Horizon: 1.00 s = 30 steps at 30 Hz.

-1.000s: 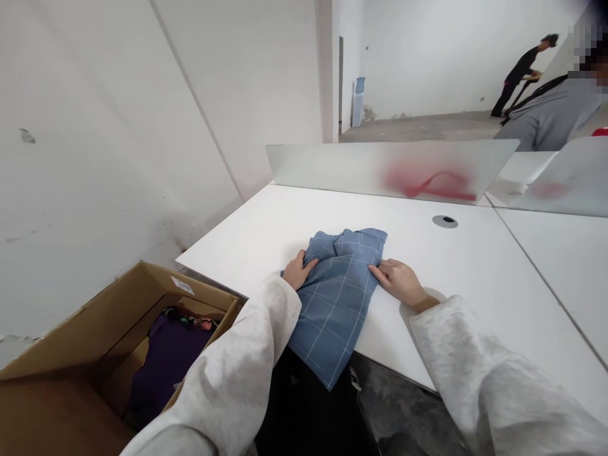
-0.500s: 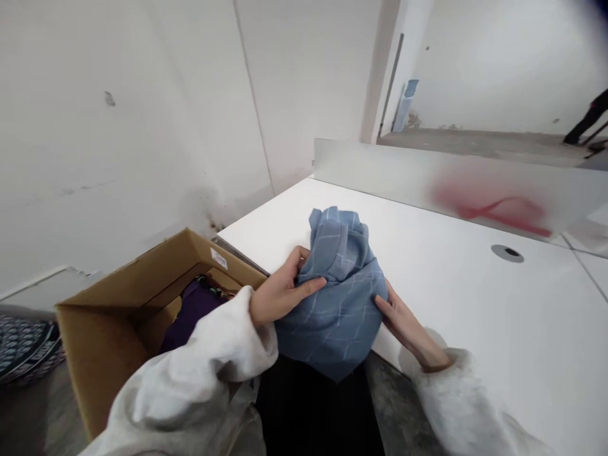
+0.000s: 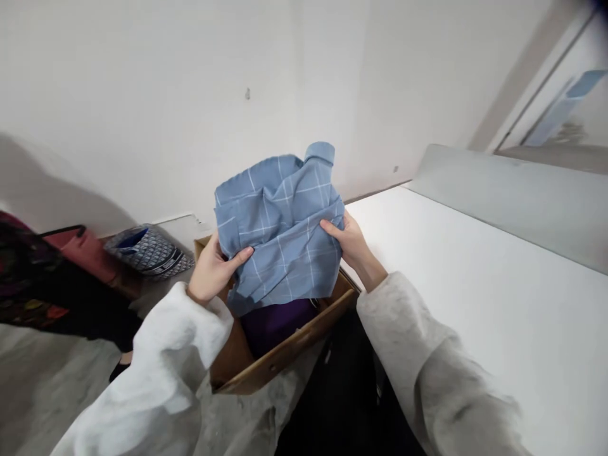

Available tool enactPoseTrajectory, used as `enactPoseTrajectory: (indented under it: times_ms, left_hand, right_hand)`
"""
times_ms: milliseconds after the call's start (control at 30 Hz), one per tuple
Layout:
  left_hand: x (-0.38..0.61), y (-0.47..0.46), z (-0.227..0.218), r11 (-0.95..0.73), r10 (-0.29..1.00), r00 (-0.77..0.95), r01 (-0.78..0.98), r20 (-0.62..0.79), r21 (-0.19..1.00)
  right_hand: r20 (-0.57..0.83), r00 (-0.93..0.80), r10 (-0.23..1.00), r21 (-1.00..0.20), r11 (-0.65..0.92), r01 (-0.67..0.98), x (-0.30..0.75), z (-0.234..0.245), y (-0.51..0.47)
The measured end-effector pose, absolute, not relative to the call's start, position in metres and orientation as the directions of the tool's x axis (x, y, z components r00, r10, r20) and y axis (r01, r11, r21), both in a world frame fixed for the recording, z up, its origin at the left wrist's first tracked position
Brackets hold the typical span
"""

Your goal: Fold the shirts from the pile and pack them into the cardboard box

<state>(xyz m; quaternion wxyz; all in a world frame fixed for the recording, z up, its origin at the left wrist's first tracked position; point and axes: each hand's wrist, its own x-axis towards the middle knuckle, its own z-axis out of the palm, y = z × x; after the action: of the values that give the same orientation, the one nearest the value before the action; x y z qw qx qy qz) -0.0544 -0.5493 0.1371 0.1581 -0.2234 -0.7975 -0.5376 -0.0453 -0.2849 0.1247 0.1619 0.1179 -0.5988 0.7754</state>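
A blue shirt (image 3: pixel 280 221) with thin white checks is held up, loosely folded, above a cardboard box (image 3: pixel 280 358). My left hand (image 3: pixel 213 269) grips its left edge, thumb on the near face and the other fingers mostly hidden behind the cloth. On the opposite side my right hand (image 3: pixel 354 244) pinches the cloth in the same way. The collar stands up at the top right. Beneath the shirt, purple fabric (image 3: pixel 275 326) lies inside the box; the shirt covers much of the opening.
A white table (image 3: pixel 484 285) with a frosted partition (image 3: pixel 517 196) stretches along the right. At the left are a patterned bag (image 3: pixel 154 253), a pink bag (image 3: pixel 85 253) and a person's dark clothing (image 3: pixel 71 304). A pale wall (image 3: pixel 190 95) rises behind the box.
The shirt has moved left from over the table edge to above the box, and hangs more spread out. Both hands keep hold of it. The view has turned left.
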Motion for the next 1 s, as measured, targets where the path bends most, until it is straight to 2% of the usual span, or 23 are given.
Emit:
enactPoseTrajectory:
  times_ms: [167,333,467,567,700,867,1000]
  left_hand:
    - [-0.05,-0.581,0.079,0.363,0.125,-0.909,0.415,0.398,0.834]
    - [-0.038,-0.591,0.023,0.487,0.034,-0.91,0.377,0.414,0.788]
    - [-0.046,-0.599,-0.016,0.621,0.099,-0.918,0.358,0.383,0.697]
    - [-0.055,-0.603,-0.034,0.701,0.182,-0.941,0.328,0.286,0.633]
    - [-0.06,-0.603,-0.042,0.737,0.251,-0.954,0.299,0.164,0.606]
    - [-0.06,-0.603,-0.046,0.654,0.294,-0.943,0.317,0.155,0.687]
    - [-0.066,-0.603,-0.052,0.56,0.329,-0.916,0.386,0.231,0.733]
  right_hand:
    - [0.35,-0.937,-0.017,-0.926,-0.154,-0.343,-0.075,0.07,-0.316]
    - [0.297,-0.949,-0.109,-0.952,-0.111,-0.286,-0.086,0.028,-0.325]
    - [0.258,-0.955,-0.148,-0.966,-0.047,-0.253,-0.094,0.01,-0.331]
    - [0.226,-0.958,-0.177,-0.969,0.056,-0.239,-0.103,-0.004,-0.336]
    - [0.191,-0.972,-0.134,-0.968,0.138,-0.209,-0.112,-0.023,-0.341]
    - [0.262,-0.961,-0.094,-0.946,0.173,-0.275,-0.112,-0.027,-0.337]
    - [0.325,-0.945,-0.027,-0.917,0.236,-0.322,-0.117,-0.026,-0.338]
